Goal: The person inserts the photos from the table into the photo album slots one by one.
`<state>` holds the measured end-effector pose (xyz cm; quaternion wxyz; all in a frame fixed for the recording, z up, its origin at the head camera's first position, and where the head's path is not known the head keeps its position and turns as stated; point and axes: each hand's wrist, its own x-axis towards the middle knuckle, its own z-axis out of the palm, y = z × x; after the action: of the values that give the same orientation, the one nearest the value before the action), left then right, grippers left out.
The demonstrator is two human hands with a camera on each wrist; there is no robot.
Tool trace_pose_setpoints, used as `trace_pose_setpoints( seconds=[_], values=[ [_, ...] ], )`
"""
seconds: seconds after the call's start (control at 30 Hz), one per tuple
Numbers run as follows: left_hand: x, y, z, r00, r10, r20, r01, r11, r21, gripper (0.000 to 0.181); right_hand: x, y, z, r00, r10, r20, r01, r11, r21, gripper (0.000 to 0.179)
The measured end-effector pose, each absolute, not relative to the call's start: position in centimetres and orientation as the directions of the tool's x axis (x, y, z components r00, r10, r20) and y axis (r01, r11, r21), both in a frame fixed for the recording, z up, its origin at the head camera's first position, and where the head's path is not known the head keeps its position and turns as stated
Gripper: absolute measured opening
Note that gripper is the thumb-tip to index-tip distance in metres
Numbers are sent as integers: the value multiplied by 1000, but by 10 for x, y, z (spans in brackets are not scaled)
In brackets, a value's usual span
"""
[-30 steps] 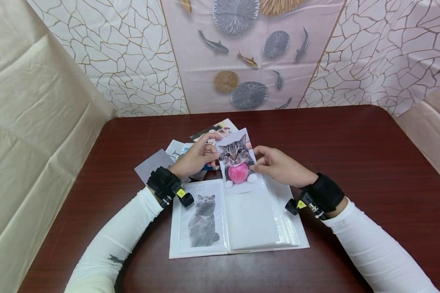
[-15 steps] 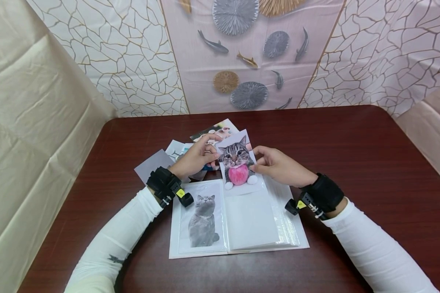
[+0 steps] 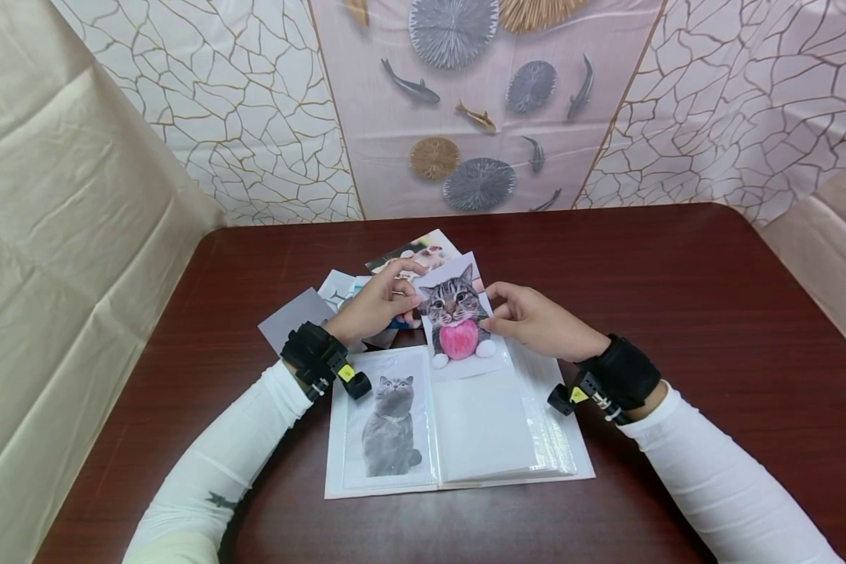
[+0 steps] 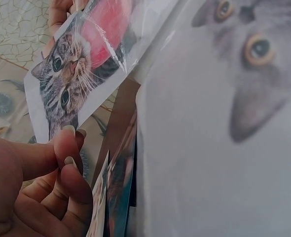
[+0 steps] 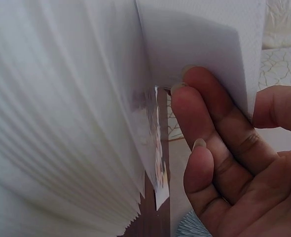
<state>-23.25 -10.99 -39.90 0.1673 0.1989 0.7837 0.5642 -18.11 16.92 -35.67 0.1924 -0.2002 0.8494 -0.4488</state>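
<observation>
A photo [image 3: 457,309] of a tabby cat with a pink, fluffy round thing hangs over the right page of an open white photo album [image 3: 486,431]. Its lower end sits inside that page's clear sleeve. My left hand [image 3: 375,304] pinches the photo's left edge between thumb and fingers. At the opposite edge my right hand [image 3: 541,319] holds it, with the fingers behind; the right wrist view shows these fingers against its white back [image 5: 200,39]. On the left page, a grey cat photo [image 3: 392,431] lies in its sleeve.
Behind the album and partly under my left hand lie several loose photos, among them a grey one [image 3: 298,316] and one with a dark green corner [image 3: 430,249]. The dark wooden table [image 3: 677,274] ends at a patterned cloth backdrop [image 3: 571,141].
The tabby cat photo has slid slightly down toward me, a little deeper into the sleeve. Both hands keep their hold and have barely shifted; the album and loose photos look unmoved.
</observation>
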Motion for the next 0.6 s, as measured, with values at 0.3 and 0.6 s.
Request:
trace_pose_setpoints(
  seconds=[0.3,0.6],
  values=[
    [-233,-109,-400,-859,512,-20,130,256,958,37,-181,169,-357,-843,-518,-144,-171,511,-843,38],
    [-231,-109,-399,-851,525,-18,146,269,952,32,-180,169,-358,-839,-526,-139,-175,502,-847,43]
  ],
)
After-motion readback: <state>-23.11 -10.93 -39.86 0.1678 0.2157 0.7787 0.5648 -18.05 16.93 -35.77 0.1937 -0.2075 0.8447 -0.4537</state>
